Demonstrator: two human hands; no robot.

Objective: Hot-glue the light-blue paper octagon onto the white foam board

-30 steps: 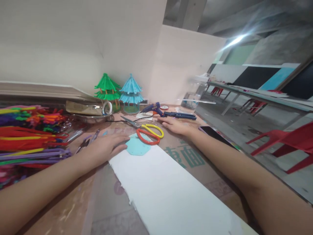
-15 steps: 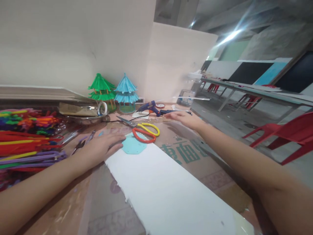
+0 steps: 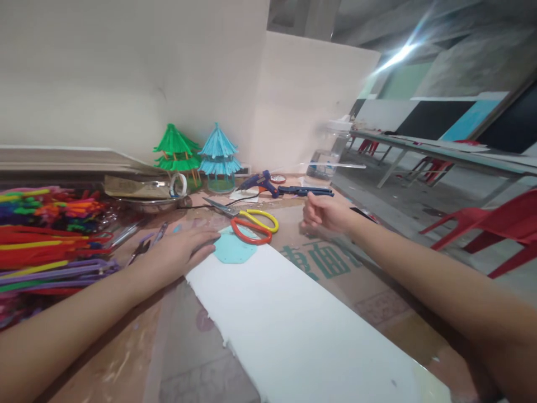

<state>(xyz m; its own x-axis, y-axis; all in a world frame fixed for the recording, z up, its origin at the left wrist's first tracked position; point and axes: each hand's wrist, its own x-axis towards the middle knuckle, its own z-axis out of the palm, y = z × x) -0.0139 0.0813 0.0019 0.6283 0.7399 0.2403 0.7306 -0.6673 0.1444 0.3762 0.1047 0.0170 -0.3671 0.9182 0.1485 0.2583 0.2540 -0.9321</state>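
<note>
My left hand [image 3: 178,254] lies flat, fingers stretched out, with its fingertips at the edge of a teal octagonal piece [image 3: 235,253]. That piece rests on the far end of a long white foam board [image 3: 302,324]. Scissors [image 3: 254,228] with one yellow and one red handle lie partly over the teal piece, blades pointing to the far left. My right hand [image 3: 323,214] is curled into a loose fist above the cardboard, and no object shows in it. Just beyond it lie dark blue-handled pliers [image 3: 306,191], beside a blue glue gun [image 3: 260,182].
Colourful pipe cleaners [image 3: 50,240] pile up at the left. A green-roofed model [image 3: 176,154] and a blue-roofed model [image 3: 218,157] stand against the wall. A metal bowl [image 3: 153,206] sits left of them, a clear bottle [image 3: 327,151] at the back right. Printed cardboard [image 3: 331,263] covers the table.
My right hand has curled its outstretched fingers and drawn slightly back towards me, away from the pliers. My left hand stays in place. The view has shifted slightly.
</note>
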